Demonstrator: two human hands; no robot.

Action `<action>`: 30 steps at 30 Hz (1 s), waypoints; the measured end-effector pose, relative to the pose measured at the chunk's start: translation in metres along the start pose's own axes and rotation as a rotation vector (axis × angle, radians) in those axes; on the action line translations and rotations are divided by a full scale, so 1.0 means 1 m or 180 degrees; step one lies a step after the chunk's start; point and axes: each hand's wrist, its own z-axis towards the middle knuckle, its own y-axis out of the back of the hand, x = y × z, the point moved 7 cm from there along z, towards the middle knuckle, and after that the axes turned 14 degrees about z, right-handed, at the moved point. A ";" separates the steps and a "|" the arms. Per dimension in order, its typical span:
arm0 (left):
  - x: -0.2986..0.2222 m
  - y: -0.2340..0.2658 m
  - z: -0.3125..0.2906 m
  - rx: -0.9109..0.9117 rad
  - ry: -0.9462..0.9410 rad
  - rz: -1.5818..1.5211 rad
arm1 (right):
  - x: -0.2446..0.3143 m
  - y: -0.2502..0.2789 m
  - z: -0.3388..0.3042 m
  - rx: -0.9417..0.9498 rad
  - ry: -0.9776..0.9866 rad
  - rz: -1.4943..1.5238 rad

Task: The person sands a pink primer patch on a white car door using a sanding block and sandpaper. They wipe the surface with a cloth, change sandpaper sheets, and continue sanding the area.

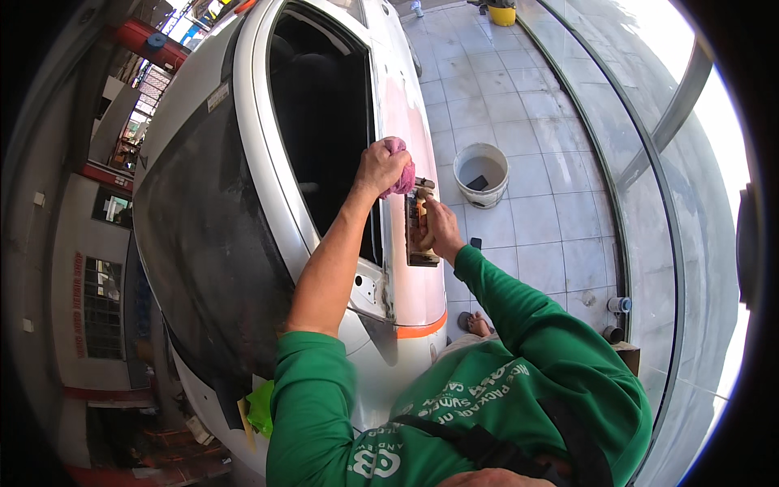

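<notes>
A white car (253,122) stands in front of me, its side panel (419,296) coated in patchy pale pink and white. My left hand (378,169) is closed around a bunched pink cloth (399,172), held over the panel just below the open window. Close by, my right hand (443,230) grips a long, dark sanding block (422,258) by its raised handle. The block lies lengthwise along the pink panel, and my fingers partly cover it. Orange tape (422,329) runs across the panel's near end.
On the tiled floor to the right stands a white bucket (490,198) of greyish water with a dark block inside. A small black object (476,243) lies nearer. Dark sheeting (219,219) covers the car's glass. Glass panes (649,211) line the right side; a yellow bucket (502,15) stands far off.
</notes>
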 end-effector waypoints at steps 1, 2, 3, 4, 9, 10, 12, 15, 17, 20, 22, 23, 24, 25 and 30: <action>-0.009 0.022 0.024 0.0024 -0.0134 0.0429 | 0.006 -0.013 0.017 -0.0041 0.0020 -0.0001; -0.021 0.045 0.045 -0.0056 -0.0429 0.0644 | 0.010 -0.024 0.032 -0.0071 0.0057 -0.0007; -0.029 0.066 0.063 -0.0055 -0.0601 0.0599 | 0.014 -0.035 0.047 -0.0098 0.0096 -0.0012; -0.037 0.088 0.078 -0.0038 -0.0729 0.0655 | 0.017 -0.046 0.063 -0.0112 0.0121 -0.0017; -0.063 0.165 0.134 -0.0049 -0.1531 0.1007 | 0.015 -0.054 0.129 0.0023 0.0028 -0.0077; -0.059 0.178 0.143 -0.0092 -0.1575 0.0989 | 0.013 -0.056 0.137 -0.0035 0.0023 -0.0076; -0.053 0.185 0.157 -0.0135 -0.1575 0.0852 | 0.013 -0.055 0.155 -0.0102 -0.0054 0.0009; -0.029 0.183 0.171 -0.0188 -0.1501 0.0376 | 0.025 -0.066 0.183 0.0021 -0.0115 -0.0033; -0.033 0.172 0.176 -0.0177 -0.1380 0.0437 | 0.035 -0.067 0.225 0.0043 0.0164 -0.0414; -0.036 0.170 0.179 -0.0054 -0.1516 0.0625 | 0.054 -0.089 0.316 -0.0010 0.0491 -0.0800; -0.036 0.168 0.193 -0.0010 -0.1616 0.0647 | 0.110 -0.120 0.368 -0.0153 0.0579 -0.0754; -0.039 0.171 0.194 -0.0023 -0.1685 0.0627 | 0.121 -0.129 0.383 -0.0132 0.0615 -0.0703; -0.041 0.174 0.196 -0.0038 -0.1781 0.0608 | 0.114 -0.123 0.383 -0.0101 0.0503 -0.0595; -0.040 0.174 0.196 -0.0004 -0.1745 0.0644 | 0.104 -0.115 0.376 -0.0078 0.0370 -0.0483; -0.037 0.177 0.189 0.0135 -0.1597 0.0709 | 0.025 -0.064 0.225 -0.0083 -0.0333 -0.0313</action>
